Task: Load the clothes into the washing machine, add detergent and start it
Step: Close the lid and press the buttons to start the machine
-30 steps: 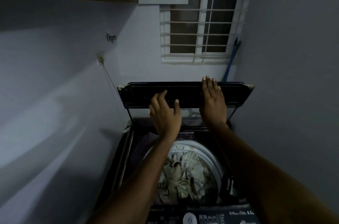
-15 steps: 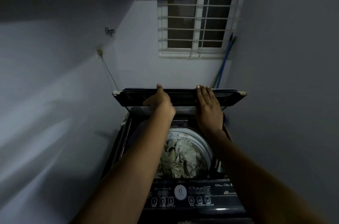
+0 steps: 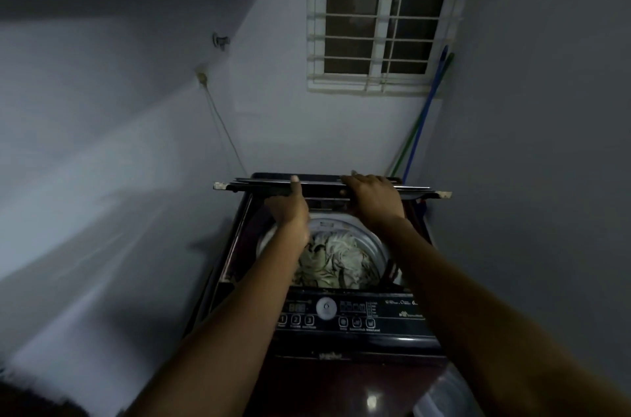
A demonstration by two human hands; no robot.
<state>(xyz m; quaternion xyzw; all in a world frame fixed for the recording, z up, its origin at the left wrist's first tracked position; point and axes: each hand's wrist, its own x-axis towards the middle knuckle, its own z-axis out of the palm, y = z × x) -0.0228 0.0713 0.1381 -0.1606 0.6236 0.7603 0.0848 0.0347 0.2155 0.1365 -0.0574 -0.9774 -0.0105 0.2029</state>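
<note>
A dark top-loading washing machine (image 3: 341,345) stands in a narrow corner. Its folding lid (image 3: 324,189) is partly lowered and seen almost edge-on. My left hand (image 3: 288,203) grips the lid's front edge from below, thumb on top. My right hand (image 3: 374,196) lies over the lid's edge with fingers curled round it. Pale patterned clothes (image 3: 336,261) fill the drum below the lid. The control panel (image 3: 348,314) with a round white button and several keys faces me.
Walls close in on both sides. A barred window (image 3: 379,30) is behind the machine. Blue and green broom handles (image 3: 420,129) lean in the right corner. A cord (image 3: 222,129) hangs down the left wall from a fitting. A pale container (image 3: 450,392) sits lower right.
Both hands have brought the lid down from nearly upright to almost flat over the drum. The view has tilted down, and the control panel has come into sight.
</note>
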